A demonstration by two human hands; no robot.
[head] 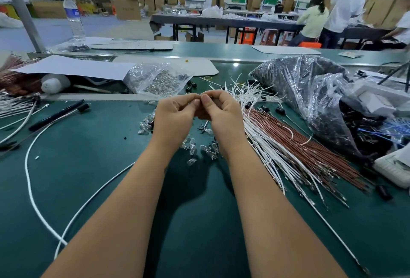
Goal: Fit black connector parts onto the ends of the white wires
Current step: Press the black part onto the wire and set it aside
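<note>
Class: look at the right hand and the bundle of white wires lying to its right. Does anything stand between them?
Nothing visible does. The right hand, fingertips meeting the left hand, is raised directly beside the white wires; only bare green table lies nearby.

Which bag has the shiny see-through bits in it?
The smaller clear bag, beyond the left hand, holds the shiny glass-like pieces. The big crinkly bag on the right is full of dark parts instead.
</note>
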